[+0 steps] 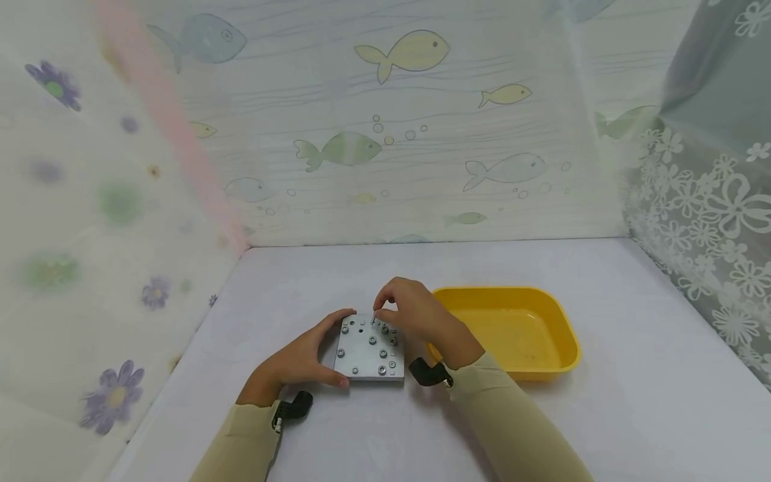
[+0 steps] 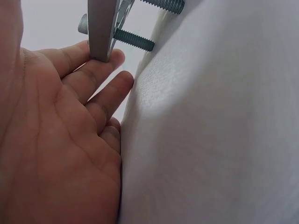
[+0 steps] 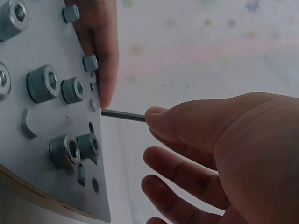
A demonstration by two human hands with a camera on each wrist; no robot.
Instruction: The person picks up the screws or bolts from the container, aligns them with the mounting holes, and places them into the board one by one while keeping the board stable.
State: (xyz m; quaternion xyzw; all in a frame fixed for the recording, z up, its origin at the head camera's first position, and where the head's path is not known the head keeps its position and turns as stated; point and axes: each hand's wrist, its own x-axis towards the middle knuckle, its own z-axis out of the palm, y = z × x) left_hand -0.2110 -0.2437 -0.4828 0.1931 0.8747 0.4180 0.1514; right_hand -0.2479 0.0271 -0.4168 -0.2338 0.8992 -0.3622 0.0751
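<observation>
A silver metal plate (image 1: 364, 359) lies before me, studded with several socket-head screws (image 3: 44, 83); holes and letter-like marks show between them. Threaded screw shanks (image 2: 134, 40) stick out of its underside in the left wrist view. My left hand (image 1: 295, 361) grips the plate at its left side, thumb by the front edge and fingers at the far left corner. Between thumb and fingertips, my right hand (image 1: 415, 311) pinches a thin dark metal rod (image 3: 124, 115) over the plate's far part. The rod's free end is at the plate's face, close to a row of small holes.
Just right of the plate, partly behind my right forearm, stands a yellow plastic tray (image 1: 512, 341). A white cloth (image 1: 337, 435) covers the table. Fish-patterned curtain (image 1: 385, 194) hangs behind, with flowered cloth to the left and lace to the right.
</observation>
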